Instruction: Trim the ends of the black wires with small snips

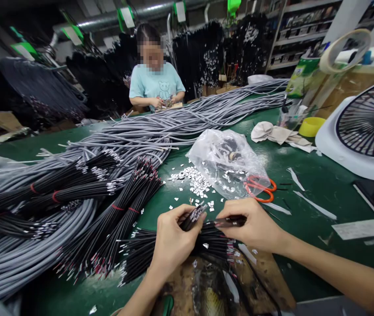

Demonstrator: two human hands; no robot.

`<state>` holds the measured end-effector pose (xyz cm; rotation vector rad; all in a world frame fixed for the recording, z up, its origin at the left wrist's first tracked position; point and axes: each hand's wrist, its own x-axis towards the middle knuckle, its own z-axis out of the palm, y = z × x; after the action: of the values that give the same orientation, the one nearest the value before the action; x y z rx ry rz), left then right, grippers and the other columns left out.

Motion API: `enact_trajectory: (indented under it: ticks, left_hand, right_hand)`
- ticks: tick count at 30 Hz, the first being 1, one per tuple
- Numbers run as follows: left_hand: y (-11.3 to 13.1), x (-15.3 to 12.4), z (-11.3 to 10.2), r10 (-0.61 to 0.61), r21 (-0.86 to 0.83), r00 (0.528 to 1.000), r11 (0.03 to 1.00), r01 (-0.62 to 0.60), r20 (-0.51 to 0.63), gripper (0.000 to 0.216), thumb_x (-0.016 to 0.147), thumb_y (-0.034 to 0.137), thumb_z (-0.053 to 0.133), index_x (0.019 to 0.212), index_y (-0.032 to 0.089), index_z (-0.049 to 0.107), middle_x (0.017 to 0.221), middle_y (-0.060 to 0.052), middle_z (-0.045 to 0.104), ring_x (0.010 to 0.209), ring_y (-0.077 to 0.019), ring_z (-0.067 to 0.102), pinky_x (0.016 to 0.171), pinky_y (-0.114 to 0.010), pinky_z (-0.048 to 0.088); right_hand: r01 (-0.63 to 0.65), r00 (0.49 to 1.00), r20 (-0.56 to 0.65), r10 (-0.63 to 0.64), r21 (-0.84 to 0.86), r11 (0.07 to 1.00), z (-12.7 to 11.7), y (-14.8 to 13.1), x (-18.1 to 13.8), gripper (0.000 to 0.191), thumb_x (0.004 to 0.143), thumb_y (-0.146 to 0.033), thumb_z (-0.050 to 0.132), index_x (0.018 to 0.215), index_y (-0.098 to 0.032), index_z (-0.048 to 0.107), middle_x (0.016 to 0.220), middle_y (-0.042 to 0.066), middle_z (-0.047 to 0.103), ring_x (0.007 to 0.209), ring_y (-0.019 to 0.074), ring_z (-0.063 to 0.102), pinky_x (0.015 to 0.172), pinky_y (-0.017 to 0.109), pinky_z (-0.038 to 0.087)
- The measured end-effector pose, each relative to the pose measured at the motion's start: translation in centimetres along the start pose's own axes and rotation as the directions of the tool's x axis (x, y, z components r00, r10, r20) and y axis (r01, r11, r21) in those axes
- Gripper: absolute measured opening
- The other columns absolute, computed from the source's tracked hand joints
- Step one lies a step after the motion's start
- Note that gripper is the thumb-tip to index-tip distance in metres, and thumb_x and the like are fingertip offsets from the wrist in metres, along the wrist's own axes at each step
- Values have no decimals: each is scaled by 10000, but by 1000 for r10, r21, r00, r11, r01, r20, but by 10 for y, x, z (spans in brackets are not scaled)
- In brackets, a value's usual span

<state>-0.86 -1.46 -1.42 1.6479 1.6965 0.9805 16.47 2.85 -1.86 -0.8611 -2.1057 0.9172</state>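
Note:
My left hand (pixel 172 239) is closed round a small bunch of short black cables (pixel 194 216) whose metal-tipped ends stick up past my thumb. My right hand (pixel 253 224) pinches a single black cable (pixel 230 221) held level, its tip close to the bunch. Below both hands lies a loose pile of black cables (pixel 140 252) on the green table (pixel 311 184). Small white labels (pixel 196 180) are scattered just beyond my hands.
Bundles of black cables (pixel 84 191) tied with red bands lie to the left on long grey cables (pixel 160 131). A clear plastic bag (pixel 226 162) and orange-handled scissors (pixel 261 189) sit ahead, a white fan (pixel 364 131) at right. A person in a light blue shirt (pixel 156 85) works across the table.

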Motion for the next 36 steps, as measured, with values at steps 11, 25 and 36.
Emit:
enact_trajectory:
  ticks: [11,25,36]
  left_hand:
    - [-2,-2,-4,104,156,988,980,-121,113,138,733,254,593,640,165,646,569,6,595,510,-105,474,474,-204,334]
    - [-4,0,-5,7,120,991,992,-24,136,388,820,389,470,516,149,493,438,20,484,424,-87,427,421,-210,274]
    - [-2,-4,-2,130,129,984,985,-114,-118,271,741,246,599,498,148,534,462,37,476,447,-72,380,445,-192,298]
  right_hand:
    - [32,998,-56,-32,13,999,6,9,-5,211,732,-114,567,897,-164,689,647,10,619,565,102,524,542,223,412]
    - [32,993,-117,-32,-3,999,12,9,-10,362,721,-113,548,1076,-118,620,727,34,677,566,113,581,529,221,474]
    - [57,983,-158,-96,-234,971,3,3,-10,416,711,-163,617,1125,-182,582,856,16,660,688,119,592,627,229,479]
